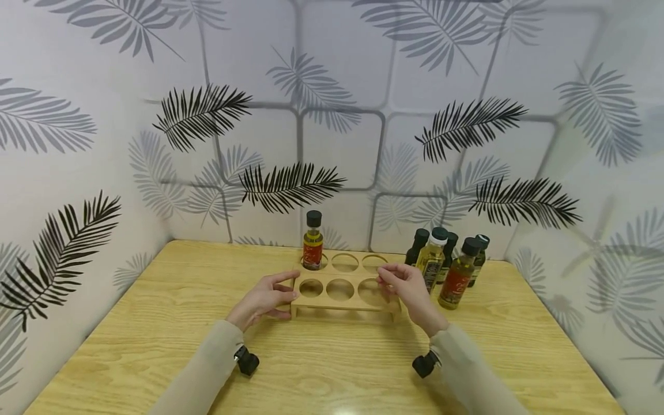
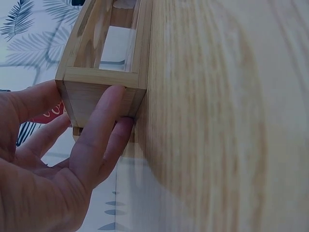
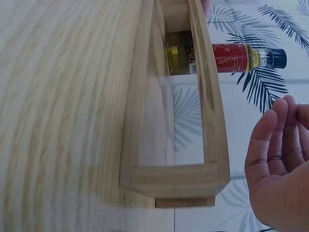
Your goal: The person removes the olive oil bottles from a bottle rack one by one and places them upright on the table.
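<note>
A wooden rack (image 1: 339, 311) with two stepped rows of round holes stands on the table. One bottle (image 1: 313, 249) with a dark cap, red label and yellow liquid sits upright in its back left hole. My left hand (image 1: 267, 298) touches the rack's left end, with extended fingers (image 2: 96, 130) against the end panel. Above the rack's right end is my right hand (image 1: 410, 288), its fingers slightly bent and nothing held between them. In the right wrist view, those fingers (image 3: 263, 145) are apart from the rack.
Several bottles stand in a group right of the rack, including a red-labelled one (image 1: 456, 276) and a clear one with a white-ringed cap (image 1: 432, 259). The patterned wall (image 1: 342, 144) rises behind the wooden table (image 1: 332, 369).
</note>
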